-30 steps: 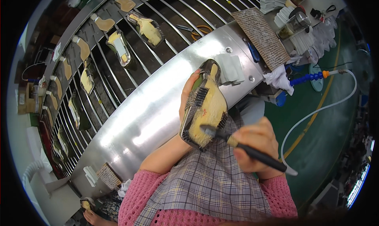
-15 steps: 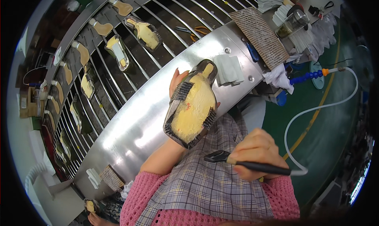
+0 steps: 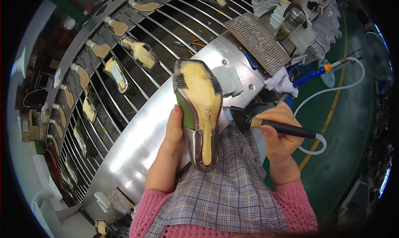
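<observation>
My left hand grips a shoe upper on its last, its underside turned up. The broad toe part points away from me and the narrow heel end toward me. Its underside is cream-yellow with dark, ridged edges, and the side is olive green. Most of my left fingers are hidden behind it. My right hand is closed around the black handle of a glue brush with a brass-coloured collar and a white hose at its rear end. The dark brush head is just right of the shoe; whether they touch I cannot tell.
A curved metal ledge borders a rack of metal bars carrying several similar shoe uppers and tan insoles. On the ledge lie grey sheets, a corrugated board and a blue-handled tool. The white hose loops at right.
The shoe has been turned end for end, so its heel part now points toward me. My right hand has risen with the brush, bringing it beside the shoe.
</observation>
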`<state>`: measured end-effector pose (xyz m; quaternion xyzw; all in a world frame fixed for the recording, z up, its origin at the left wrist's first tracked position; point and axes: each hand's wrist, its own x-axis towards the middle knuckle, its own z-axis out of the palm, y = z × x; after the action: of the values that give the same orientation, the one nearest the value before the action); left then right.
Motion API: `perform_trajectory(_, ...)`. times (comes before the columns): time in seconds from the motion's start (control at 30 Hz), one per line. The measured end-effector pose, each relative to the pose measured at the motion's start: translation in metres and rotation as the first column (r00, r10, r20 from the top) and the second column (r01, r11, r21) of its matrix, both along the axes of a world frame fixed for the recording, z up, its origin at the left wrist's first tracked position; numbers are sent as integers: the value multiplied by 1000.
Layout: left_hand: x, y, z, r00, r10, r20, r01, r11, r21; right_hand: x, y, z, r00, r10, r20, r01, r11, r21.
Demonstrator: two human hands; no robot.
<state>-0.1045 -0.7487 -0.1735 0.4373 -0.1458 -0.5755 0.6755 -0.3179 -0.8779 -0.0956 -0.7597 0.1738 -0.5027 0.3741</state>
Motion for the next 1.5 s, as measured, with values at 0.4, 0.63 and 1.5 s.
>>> perform_trajectory(0.4, 16, -5, 21, 792, -344, 504, 447, 890, -94, 3, 4, 26, 980, -78, -182, 20, 954, -299)
perform_trajectory(0.63, 18, -8, 29, 727, -389, 566, 519, 850, -84, -4, -16, 28, 989, 35, -146, -63, 980, -191)
perform_trajectory(1.5, 12, -16, 28, 716, -436, 545, 516, 857, 8, -11, -27, 18, 974, 179, -140, -183, 983, -19)
